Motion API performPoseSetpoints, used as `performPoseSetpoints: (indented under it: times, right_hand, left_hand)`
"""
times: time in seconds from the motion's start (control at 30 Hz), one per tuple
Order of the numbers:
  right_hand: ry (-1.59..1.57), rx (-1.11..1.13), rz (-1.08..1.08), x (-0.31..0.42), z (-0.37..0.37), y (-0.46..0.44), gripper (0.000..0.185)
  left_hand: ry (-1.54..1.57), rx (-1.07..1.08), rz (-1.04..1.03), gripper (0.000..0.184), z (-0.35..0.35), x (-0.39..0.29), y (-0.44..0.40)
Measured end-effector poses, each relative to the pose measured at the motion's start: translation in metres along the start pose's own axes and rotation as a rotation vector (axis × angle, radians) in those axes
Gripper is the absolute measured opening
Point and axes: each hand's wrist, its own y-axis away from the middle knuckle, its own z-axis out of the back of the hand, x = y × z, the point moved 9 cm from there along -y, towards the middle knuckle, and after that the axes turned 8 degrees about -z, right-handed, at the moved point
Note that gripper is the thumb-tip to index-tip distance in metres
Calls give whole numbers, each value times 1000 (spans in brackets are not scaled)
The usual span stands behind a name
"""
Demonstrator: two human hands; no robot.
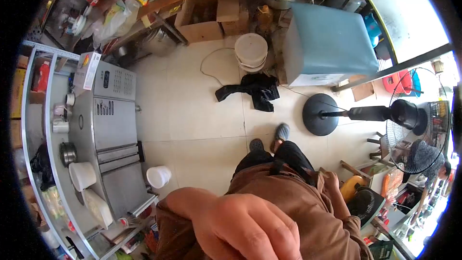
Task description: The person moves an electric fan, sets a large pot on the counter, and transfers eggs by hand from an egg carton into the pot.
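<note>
My left hand (248,226) is very close to the camera at the bottom centre, in front of my brown top (298,212). Its fingers are curled, and their tips and anything between them are hidden. On the other side, my right hand (330,181) hangs low by my hip, beside the edge of the brown top; its fingers are too small to read clearly. Below me are my dark trousers (296,154) and a grey slipper (280,132) on the tiled floor.
A black plastic bag (255,91) lies ahead near stacked white buckets (251,49). A fan base (320,114) and a blue-covered box (332,38) stand ahead right. To the left are a steel cabinet (115,135), a metal shelf (48,135) and a small white bucket (159,176).
</note>
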Motion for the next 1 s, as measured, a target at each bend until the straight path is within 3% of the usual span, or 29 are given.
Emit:
performPoseSetpoints:
  times: [0.07,0.1,0.13,0.2,0.27,0.37,0.43,0.53,0.57,0.63,0.7,0.8,0.83,0.9,0.93,1.0]
  right_hand:
    - [98,25,4,17,-2,-14,36]
    - [146,-5,145,22,-8,-25,35]
    - [148,1,149,26,-7,-36,35]
    - [7,145,21,29,-19,-67,36]
    - [-1,126,27,46,-26,-95,38]
    - [58,180,91,83,-39,-138,38]
    - [-11,178,83,122,-38,-157,37]
    - [-120,135,100,180,-32,-186,35]
    - [-155,113,134,200,-31,-192,35]
    - [-173,118,224,247,-14,-193,34]
    - [-139,77,221,291,13,-190,32]
    - [-397,107,202,347,58,-184,24]
    - [-409,86,182,362,73,-187,24]
    - [-480,-70,346,399,115,-189,21]
    - [-496,-100,325,408,131,-200,21]
    - [-370,-403,488,438,177,-208,21]
  left_hand:
    - [-35,-39,-45,24,16,-14,0]
    - [-47,-29,-61,21,26,-20,-2]
    - [-57,-25,-67,20,37,-24,-5]
    - [-75,2,-74,18,54,-34,-13]
    - [-106,23,-78,17,66,-41,-23]
    - [-53,-190,6,7,100,-45,-40]
    - [-144,-128,243,37,132,-46,-54]
    - [-942,-615,521,10,225,-74,-22]
    - [-972,-898,346,11,261,-85,3]
    - [-902,-1308,377,21,319,-111,68]
    - [-1007,-1367,506,45,353,-124,99]
    - [-1147,-1428,632,55,390,-131,115]
    - [-1090,-1359,748,61,414,-133,133]
    - [-1092,-1358,811,61,449,-118,126]
    - [-1109,-1383,851,63,470,-114,123]
    - [-1069,-1267,979,64,524,-102,124]
